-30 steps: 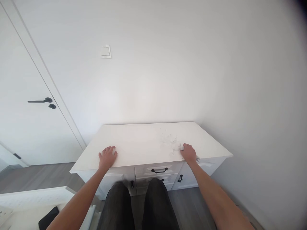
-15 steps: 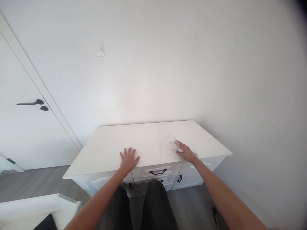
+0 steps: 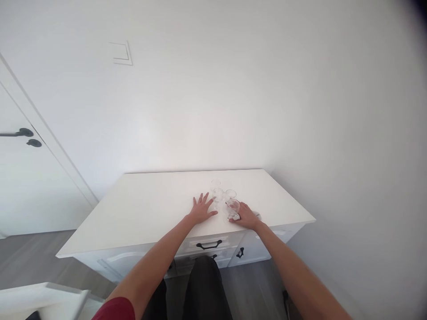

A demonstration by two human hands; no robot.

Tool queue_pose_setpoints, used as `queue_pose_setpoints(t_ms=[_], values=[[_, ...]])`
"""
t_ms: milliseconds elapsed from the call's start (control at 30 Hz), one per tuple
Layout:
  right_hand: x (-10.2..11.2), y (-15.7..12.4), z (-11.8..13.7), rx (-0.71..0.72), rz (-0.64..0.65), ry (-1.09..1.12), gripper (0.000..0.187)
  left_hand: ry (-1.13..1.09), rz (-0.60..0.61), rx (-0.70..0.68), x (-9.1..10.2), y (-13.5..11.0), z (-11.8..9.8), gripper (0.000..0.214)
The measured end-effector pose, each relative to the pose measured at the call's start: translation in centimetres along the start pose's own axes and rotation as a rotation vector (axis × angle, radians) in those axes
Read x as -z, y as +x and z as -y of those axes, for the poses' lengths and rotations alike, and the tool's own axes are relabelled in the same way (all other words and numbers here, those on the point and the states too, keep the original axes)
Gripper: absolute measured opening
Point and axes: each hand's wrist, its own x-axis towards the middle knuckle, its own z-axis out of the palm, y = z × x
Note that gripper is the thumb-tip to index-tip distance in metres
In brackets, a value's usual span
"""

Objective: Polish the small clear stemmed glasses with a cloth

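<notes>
Several clear stemmed glasses (image 3: 218, 194) are grouped on top of a white cabinet (image 3: 160, 209). My right hand (image 3: 246, 217) curls around the nearest glass (image 3: 233, 205), with the fingers partly seen through its bowl. A bunched white cloth (image 3: 256, 215) shows under and beside this hand, and a bit of white shows near the thumb. Left of the group, my left hand (image 3: 201, 210) has its fingers spread, palm down over the cabinet top. Its fingertips come close to the glasses; whether they touch one I cannot tell.
A black drawer handle (image 3: 209, 245) and a door handle (image 3: 240, 253) are on the cabinet front, close to my knees. A white wall (image 3: 200, 111) stands behind, with a light switch (image 3: 120, 52). At left is a door (image 3: 30, 186); a white furniture edge (image 3: 43, 291) sits lower left.
My left hand has moved right across the cabinet top, up to the glasses. My right hand stays at the nearest glass. The view has shifted slightly to the right.
</notes>
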Motion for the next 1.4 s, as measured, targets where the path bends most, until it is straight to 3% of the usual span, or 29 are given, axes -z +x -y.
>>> queue_pose_setpoints(t_ms=[367, 533, 667, 933, 1200, 1400], values=[[0.5, 1.7, 0.9, 0.061, 0.097, -0.006, 0.079, 0.057, 0.079, -0.023, -0.1, 0.8, -0.3, 0.062], [0.2, 2.6, 1.7, 0.057, 0.094, -0.018, 0.075, 0.095, 0.032, 0.051, 0.6, -0.5, 1.6, 0.058], [-0.1, 3.5, 2.8, 0.06, 0.094, -0.03, 0.076, 0.12, 0.01, 0.139, 1.9, -2.9, 5.3, 0.053], [-2.1, 7.0, 7.3, 0.075, 0.071, -0.046, 0.079, 0.142, 0.011, 0.258, 5.9, -10.1, 15.2, 0.061], [-5.0, 12.9, 15.4, 0.18, 0.073, -0.027, 0.077, 0.125, 0.037, 0.243, 10.4, -17.3, 24.4, 0.061], [-7.1, 17.8, 22.0, 0.279, 0.108, -0.015, 0.08, 0.104, 0.014, 0.232, 12.3, -21.4, 28.4, 0.06]])
